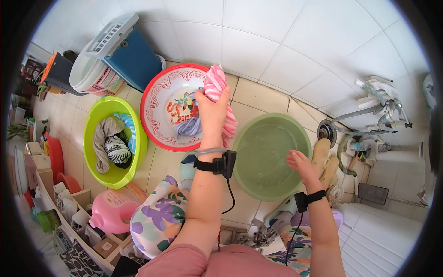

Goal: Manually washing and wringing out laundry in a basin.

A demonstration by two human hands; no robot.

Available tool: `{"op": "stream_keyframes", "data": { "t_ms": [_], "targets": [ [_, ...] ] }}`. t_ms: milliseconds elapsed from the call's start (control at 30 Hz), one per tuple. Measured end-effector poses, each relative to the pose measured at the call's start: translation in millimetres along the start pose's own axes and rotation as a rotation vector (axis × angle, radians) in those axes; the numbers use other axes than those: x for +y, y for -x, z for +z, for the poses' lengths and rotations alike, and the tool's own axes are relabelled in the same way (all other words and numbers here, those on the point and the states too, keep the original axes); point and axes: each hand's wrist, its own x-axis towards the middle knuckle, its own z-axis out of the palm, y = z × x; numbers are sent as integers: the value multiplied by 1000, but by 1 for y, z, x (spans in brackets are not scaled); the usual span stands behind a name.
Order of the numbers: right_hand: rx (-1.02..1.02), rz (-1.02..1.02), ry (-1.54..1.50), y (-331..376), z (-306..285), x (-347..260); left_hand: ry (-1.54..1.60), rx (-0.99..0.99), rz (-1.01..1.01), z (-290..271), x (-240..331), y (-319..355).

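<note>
My left hand is closed around a bunched pink-and-white striped cloth, lifted at the right rim of a red-rimmed white basin with a patterned inside. A grey-blue cloth lies in that basin, partly behind my wrist. My right hand holds nothing, its fingers stretched out above the right side of a green basin of cloudy water. To the left, a lime-green basin holds twisted wet cloths: a grey one, a black-and-white one and a blue-and-white one.
A blue bin and a white bucket stand by the wall at the back left. A pink jug is near my left knee. Beige slippers and pipes with a hose are to the right of the green basin.
</note>
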Motion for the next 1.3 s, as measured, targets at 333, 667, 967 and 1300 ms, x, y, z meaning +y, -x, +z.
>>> {"op": "stream_keyframes", "data": {
  "t_ms": [333, 667, 967, 1300],
  "targets": [
    [-27, -47, -138, 7, 8, 1, -448, -175, 145, 23, 30, -86],
    [-34, -51, -189, 16, 17, 12, -925, -426, -26, -147, 176, -165],
    [-63, 12, -86, 8, 33, 33, -593, -242, -508, -357, -41, -147],
    [23, 134, 95, 1, 35, 42, -838, -285, -539, -341, -190, -143]
  ]
}}
